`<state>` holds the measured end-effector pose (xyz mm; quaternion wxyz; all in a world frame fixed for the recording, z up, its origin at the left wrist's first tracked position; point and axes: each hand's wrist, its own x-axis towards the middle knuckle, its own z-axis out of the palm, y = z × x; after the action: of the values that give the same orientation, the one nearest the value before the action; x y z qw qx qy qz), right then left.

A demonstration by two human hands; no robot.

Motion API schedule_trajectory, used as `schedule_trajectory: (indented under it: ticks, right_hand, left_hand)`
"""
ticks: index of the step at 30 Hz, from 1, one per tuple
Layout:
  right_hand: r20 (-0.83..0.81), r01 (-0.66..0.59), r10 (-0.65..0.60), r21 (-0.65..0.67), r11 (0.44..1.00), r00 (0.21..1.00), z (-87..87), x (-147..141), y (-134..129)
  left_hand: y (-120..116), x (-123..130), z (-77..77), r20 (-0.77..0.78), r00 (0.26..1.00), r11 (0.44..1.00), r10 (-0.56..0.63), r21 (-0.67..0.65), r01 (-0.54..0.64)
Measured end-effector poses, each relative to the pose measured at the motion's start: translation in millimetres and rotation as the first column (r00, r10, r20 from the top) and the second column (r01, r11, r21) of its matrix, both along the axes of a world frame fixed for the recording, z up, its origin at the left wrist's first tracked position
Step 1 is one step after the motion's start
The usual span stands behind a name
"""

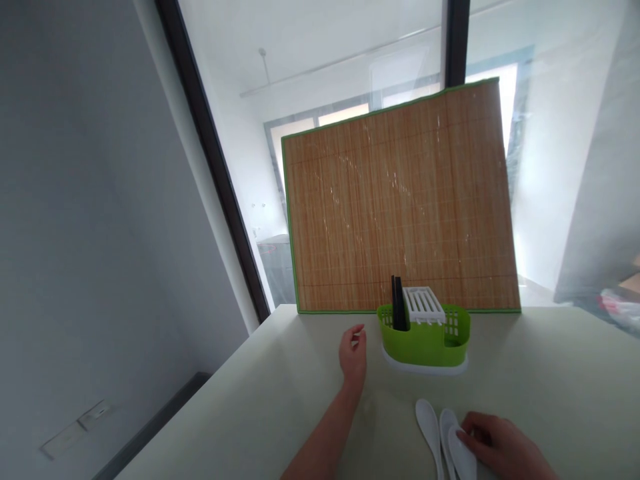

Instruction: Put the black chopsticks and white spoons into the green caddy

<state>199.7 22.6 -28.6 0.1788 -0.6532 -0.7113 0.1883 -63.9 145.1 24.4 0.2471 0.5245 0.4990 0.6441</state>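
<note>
White spoons, three of them, lie side by side at the near edge of view on the pale table [270,393], bowls pointing away from the person and handles running back out of the bottom of the picture. The left spoon [427,421] lies a little apart, while the right spoon [463,455] overlaps the middle spoon [448,420]. The right hand [495,443] comes in from the right, thumb and forefinger bent to the bowl of the right spoon and touching it; I cannot tell whether the pinch has closed on it. That spoon's long axis runs from near to far, so the fingers meet it from the side, across its length. The left hand [353,357] is farther off, ahead and to the left of the spoons, loosely curled with a gap between thumb and fingers and nothing in it. It is just left of the green basket [420,347], which stands beyond the spoons on a white base [425,369]. Black chopsticks [399,303] stand upright in the basket's left part, beside a white slotted rack [424,303]; its right compartment lies more directly ahead of the right spoon.
</note>
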Motion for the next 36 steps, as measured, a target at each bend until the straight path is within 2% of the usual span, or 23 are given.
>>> schedule_trajectory:
  ticks: [3, 7, 10, 13, 16, 20, 26, 29, 31, 33, 34, 36]
  right_hand:
    - [0.011, -0.011, 0.011, 0.029, 1.0, 1.0, 1.6, -2, 0]
    - [-0.026, -0.016, 0.017, 0.049, 0.999, 1.0, 8.8, 8, 2]
    - [-0.096, -0.016, 0.025, 0.098, 0.995, 0.995, 24.0, 21, 2]
    - [-0.123, 0.014, 0.011, 0.2, 0.98, 0.992, 46.9, 29, -2]
    - [-0.088, 0.066, -0.036, 0.368, 0.927, 0.995, 69.5, 30, -10]
    - [-0.007, 0.004, 0.001, 0.611, 0.791, 1.0, 84.8, 22, -18]
    - [0.089, -0.143, 0.119, 0.793, 0.592, 0.989, 77.8, 14, -22]
    - [0.085, -0.143, 0.134, 0.836, 0.53, 0.987, 72.2, 13, -26]
    - [0.05, -0.122, 0.149, 0.842, 0.525, 0.987, 69.2, 13, -28]
    - [-0.008, -0.079, 0.16, 0.842, 0.534, 0.987, 65.8, 13, -31]
    - [-0.046, -0.046, 0.153, 0.838, 0.544, 0.987, 63.9, 14, -32]
    - [-0.131, 0.044, 0.106, 0.807, 0.589, 0.986, 59.5, 15, -33]
  left_hand:
    - [-14, 1, -1.8, -0.005, 1.0, 0.999, -0.024, 0.025, 0.024]
    - [-29, 9, 9.0, -0.033, 0.996, 0.996, -0.078, 0.051, 0.08]
    - [-46, 21, 19.8, -0.048, 0.983, 0.984, -0.175, 0.028, 0.176]
    - [-68, 38, 31.7, -0.115, 0.95, 0.955, -0.291, 0.019, 0.295]
    - [-90, 58, 41.6, -0.233, 0.883, 0.903, -0.407, 0.041, 0.427]
    - [-109, 81, 43.8, -0.345, 0.795, 0.838, -0.499, 0.042, 0.544]
    - [-118, 102, 36.9, -0.413, 0.804, 0.87, -0.427, 0.055, 0.491]
    - [-121, 106, 33.6, -0.445, 0.824, 0.889, -0.351, 0.119, 0.443]
    - [-122, 106, 33.2, -0.469, 0.826, 0.886, -0.312, 0.169, 0.431]
    - [-119, 102, 39.2, -0.487, 0.829, 0.88, -0.275, 0.22, 0.421]
    - [-117, 98, 46.3, -0.49, 0.834, 0.879, -0.253, 0.243, 0.41]
    - [-107, 84, 70.0, -0.475, 0.857, 0.887, -0.201, 0.284, 0.365]
